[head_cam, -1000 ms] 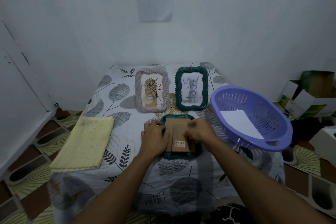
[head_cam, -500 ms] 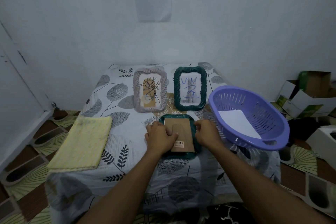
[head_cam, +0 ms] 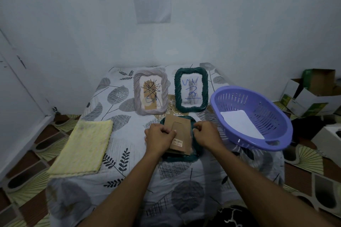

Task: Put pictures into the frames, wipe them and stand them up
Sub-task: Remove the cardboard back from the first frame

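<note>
Left hand (head_cam: 159,139) grip clamped on the cardboard backing (head_cam: 181,131); right hand (head_cam: 204,134) grip pinches the face-down green frame (head_cam: 194,154) edge

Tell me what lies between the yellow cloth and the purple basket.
Head view: the face-down green frame, its cardboard back, held by left hand and right hand.

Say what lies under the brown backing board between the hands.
A dark green frame lies face down under the backing board, its rim showing around the edges. Whether a picture sits inside is hidden by the board.
</note>
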{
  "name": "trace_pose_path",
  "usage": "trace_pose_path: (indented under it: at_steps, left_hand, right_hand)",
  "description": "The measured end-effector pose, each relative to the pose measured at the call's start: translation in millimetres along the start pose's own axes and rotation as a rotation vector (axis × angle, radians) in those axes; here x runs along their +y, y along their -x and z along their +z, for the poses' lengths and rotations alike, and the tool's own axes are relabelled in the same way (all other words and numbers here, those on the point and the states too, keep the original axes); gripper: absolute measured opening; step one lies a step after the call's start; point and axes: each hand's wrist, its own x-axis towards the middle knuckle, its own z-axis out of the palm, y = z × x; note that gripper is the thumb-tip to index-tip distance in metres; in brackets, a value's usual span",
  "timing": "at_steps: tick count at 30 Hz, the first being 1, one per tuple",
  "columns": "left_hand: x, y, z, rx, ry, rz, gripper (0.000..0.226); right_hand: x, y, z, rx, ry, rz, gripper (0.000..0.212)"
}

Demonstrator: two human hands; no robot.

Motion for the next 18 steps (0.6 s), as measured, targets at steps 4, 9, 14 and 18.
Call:
trace_pose_path:
  at_steps: [4,9,14,18]
  left_hand:
    - [1,0,0,0.023,0.113,-0.02,0.021]
    - [-3,-5,-2,0.062,0.138,-0.051,0.009]
    - [-2,-7,-4,0.07,0.179,-0.001,0.015]
    - [-7,-12,-12,0.054,0.352,-0.063,0.02]
  right_hand:
    - [-1,1,0,0.002,0.002,-0.003,0.019]
    - [0,-1,-1,-0.004,0.003,0.002,0.022]
    - [4,-4,1,-0.015,-0.003,0.014,0.022]
    - [6,-6,3,-0.018,-0.023,-0.001,0.027]
